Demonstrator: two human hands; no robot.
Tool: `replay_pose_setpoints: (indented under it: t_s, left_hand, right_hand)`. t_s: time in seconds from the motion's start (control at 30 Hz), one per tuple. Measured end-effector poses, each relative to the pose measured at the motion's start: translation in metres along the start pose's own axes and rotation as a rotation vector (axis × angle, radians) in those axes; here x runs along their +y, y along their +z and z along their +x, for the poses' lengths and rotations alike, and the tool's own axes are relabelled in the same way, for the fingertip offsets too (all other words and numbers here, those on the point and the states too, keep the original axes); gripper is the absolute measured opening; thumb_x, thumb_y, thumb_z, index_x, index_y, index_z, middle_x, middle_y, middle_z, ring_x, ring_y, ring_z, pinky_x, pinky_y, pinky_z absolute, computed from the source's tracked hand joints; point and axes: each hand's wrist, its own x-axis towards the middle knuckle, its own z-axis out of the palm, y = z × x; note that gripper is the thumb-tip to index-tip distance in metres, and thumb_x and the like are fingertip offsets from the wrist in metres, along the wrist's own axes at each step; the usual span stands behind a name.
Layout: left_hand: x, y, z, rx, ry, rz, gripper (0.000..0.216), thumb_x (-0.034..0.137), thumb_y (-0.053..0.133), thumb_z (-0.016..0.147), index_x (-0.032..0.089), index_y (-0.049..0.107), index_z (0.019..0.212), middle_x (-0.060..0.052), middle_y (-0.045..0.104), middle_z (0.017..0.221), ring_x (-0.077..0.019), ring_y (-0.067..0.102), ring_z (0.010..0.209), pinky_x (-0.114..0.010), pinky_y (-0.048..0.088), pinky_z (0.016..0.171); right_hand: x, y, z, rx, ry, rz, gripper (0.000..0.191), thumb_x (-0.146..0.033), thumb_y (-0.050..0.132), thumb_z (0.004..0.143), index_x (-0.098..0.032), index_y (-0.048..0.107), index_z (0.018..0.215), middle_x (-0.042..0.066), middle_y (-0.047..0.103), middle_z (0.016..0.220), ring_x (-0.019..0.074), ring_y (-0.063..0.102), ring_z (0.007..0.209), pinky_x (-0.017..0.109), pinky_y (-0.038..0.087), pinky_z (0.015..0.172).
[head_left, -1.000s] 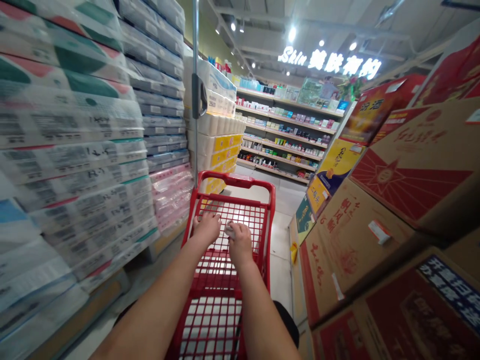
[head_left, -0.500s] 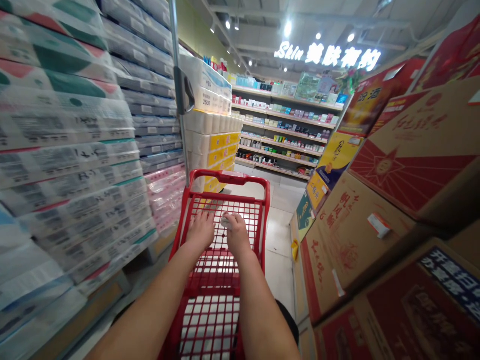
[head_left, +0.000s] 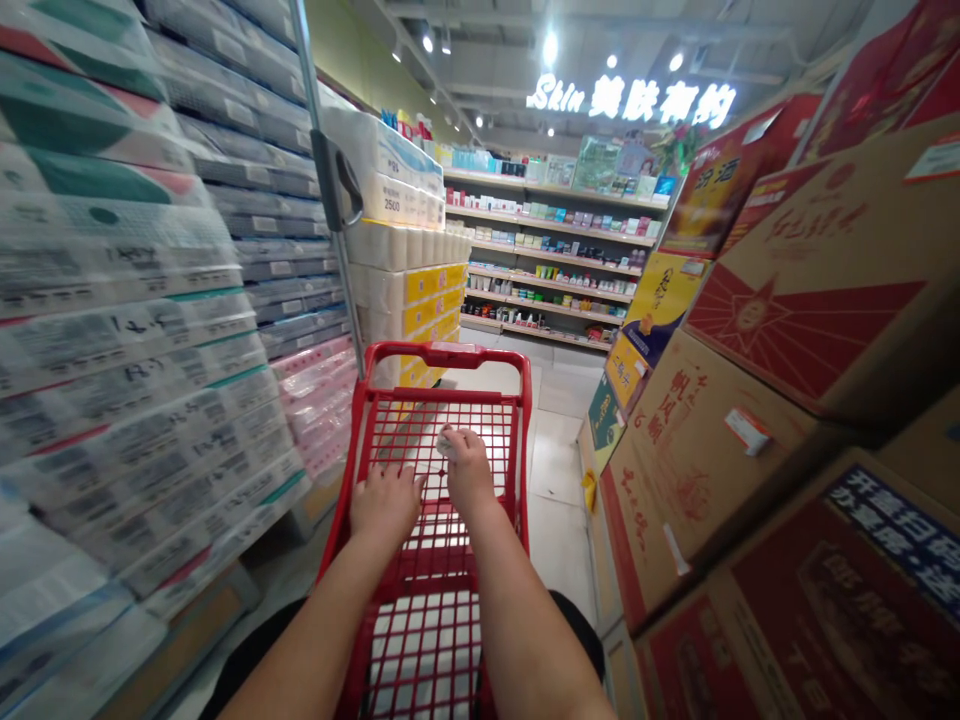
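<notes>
A red plastic shopping cart (head_left: 521,450) with a grid basket stands directly in front of me. My left hand (head_left: 386,508) is over the left part of its upper grid, palm down, fingers stretched forward and holding nothing. Whether it rests on the grid or hovers just above it, I cannot tell. To its right and slightly farther forward, my right hand (head_left: 472,475) is closed around a small whitish crumpled piece (head_left: 448,441) that sticks out by the thumb and fingers. What it is made of is too small to make out.
Wrapped paper packs (head_left: 142,350) are piled high on the left, beside a metal pole (head_left: 330,180). Liquor cartons (head_left: 720,420) are stacked along the right. A tiled aisle (head_left: 559,480) runs between them toward shelves of cosmetics (head_left: 555,230).
My left hand has drawn back a little toward me. The right hand has shifted only slightly, still holding the whitish piece. The view has swung slightly, moving the surroundings leftward.
</notes>
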Motion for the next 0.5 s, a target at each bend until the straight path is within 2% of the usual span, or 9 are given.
replay_pose_setpoints:
  t_s: [0.07, 0.2, 0.33, 0.37, 0.43, 0.5]
  left_hand:
    - [-0.007, 0.0, 0.002, -0.023, 0.057, -0.004, 0.042, 0.034, 0.03, 0.097, 0.016, 0.063, 0.117, -0.015, 0.065, 0.116, -0.0307, 0.052, 0.113, -0.045, 0.042, 0.088]
    - [-0.018, 0.003, -0.002, -0.029, 0.138, -0.009, 0.041, 0.021, 0.034, 0.094, 0.017, 0.059, 0.126, -0.012, 0.063, 0.125, -0.0296, 0.049, 0.118, -0.043, 0.042, 0.09]
    - [-0.024, 0.006, -0.01, 0.006, 0.153, -0.04, 0.042, 0.025, 0.036, 0.094, 0.018, 0.056, 0.13, -0.013, 0.061, 0.13, -0.0306, 0.047, 0.121, -0.046, 0.04, 0.095]
    - [-0.025, 0.006, -0.011, 0.019, 0.164, -0.045, 0.042, 0.024, 0.037, 0.093, 0.018, 0.057, 0.13, -0.013, 0.061, 0.13, -0.0299, 0.048, 0.121, -0.047, 0.039, 0.097]
    - [-0.028, 0.005, -0.015, 0.047, 0.199, -0.045, 0.042, 0.019, 0.038, 0.091, 0.019, 0.06, 0.126, -0.011, 0.062, 0.128, -0.0274, 0.05, 0.119, -0.048, 0.032, 0.105]
    - [-0.03, 0.001, -0.019, 0.074, 0.228, -0.048, 0.041, 0.016, 0.038, 0.09, 0.021, 0.062, 0.123, -0.009, 0.064, 0.125, -0.0246, 0.053, 0.117, -0.05, 0.02, 0.114]
  right_hand:
    - [-0.005, 0.006, -0.007, 0.003, -0.011, -0.113, 0.041, -0.005, 0.051, 0.086, -0.025, 0.063, 0.119, 0.008, 0.059, 0.119, 0.0222, 0.052, 0.11, 0.037, 0.047, 0.093]
    - [-0.014, 0.011, -0.02, -0.101, -0.15, -0.231, 0.029, -0.016, 0.057, 0.089, -0.031, 0.067, 0.112, 0.004, 0.06, 0.12, 0.0217, 0.05, 0.112, 0.037, 0.045, 0.095]
    - [-0.024, 0.01, -0.024, -0.052, 0.028, -0.228, 0.038, -0.008, 0.054, 0.087, -0.024, 0.065, 0.12, 0.009, 0.057, 0.129, 0.0224, 0.048, 0.119, 0.036, 0.046, 0.097]
    - [-0.027, 0.011, -0.025, -0.062, 0.028, -0.217, 0.039, -0.009, 0.056, 0.086, -0.021, 0.065, 0.122, 0.011, 0.054, 0.133, 0.0238, 0.045, 0.123, 0.038, 0.045, 0.1]
    - [-0.034, 0.012, -0.027, -0.132, -0.065, -0.187, 0.038, -0.015, 0.06, 0.085, -0.018, 0.064, 0.122, 0.012, 0.05, 0.138, 0.027, 0.038, 0.131, 0.043, 0.04, 0.107]
    - [-0.039, 0.013, -0.029, -0.18, -0.118, -0.16, 0.038, -0.017, 0.061, 0.085, -0.018, 0.064, 0.122, 0.013, 0.049, 0.141, 0.0279, 0.035, 0.135, 0.046, 0.036, 0.111]
